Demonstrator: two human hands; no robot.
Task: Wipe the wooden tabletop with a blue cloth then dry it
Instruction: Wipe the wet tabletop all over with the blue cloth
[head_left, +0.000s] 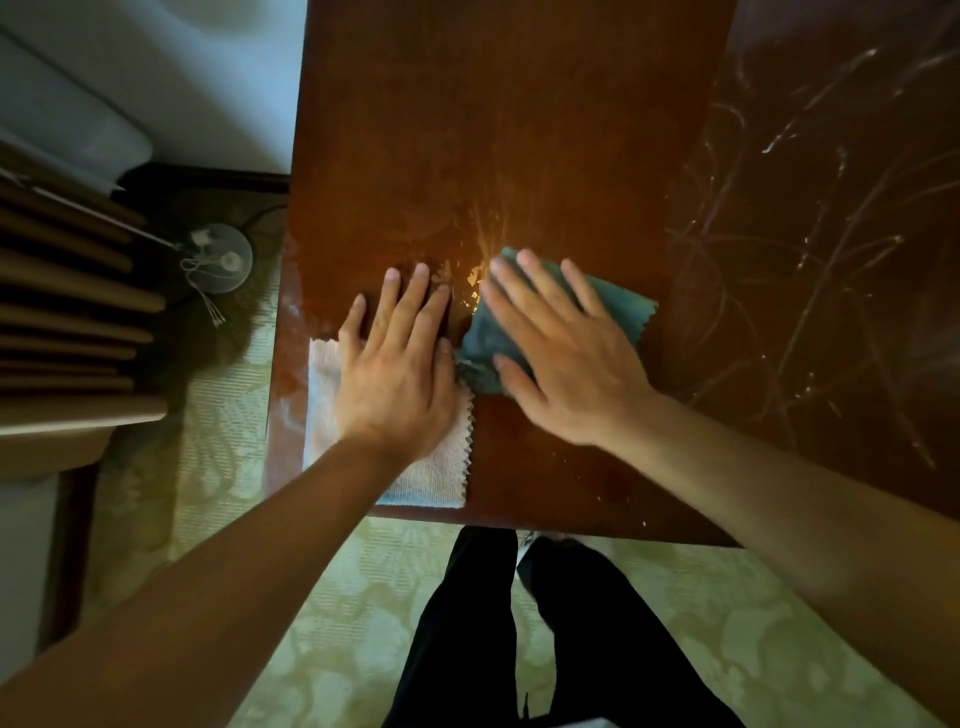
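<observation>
So the wooden tabletop (519, 130) fills most of the view, dark reddish brown, with a shiny wet patch glinting near the middle and pale squiggly streaks all over its right side. Below it there's a pale green patterned carpet (322, 597), and the person's legs in black trousers (545, 649) stand right at the near edge of the table. Off to the left sits a stack of slatted wooden pieces (67, 322), plus a small round grey thing with a cord (221, 257) on the floor, can't tell what it is.

A white cloth (431, 473) lies flat at the near left corner of the table, zigzag edge on its right side. The left hand (395, 364) rests on top of it, fingers straight and spread, fingertips reaching past the cloth onto bare wood.

The blue cloth (618, 306), more teal really, is bunched up just right of the white one, right by the wet glint. The right hand (566, 353) presses flat on it, fingers straight and splayed, not gripping.
</observation>
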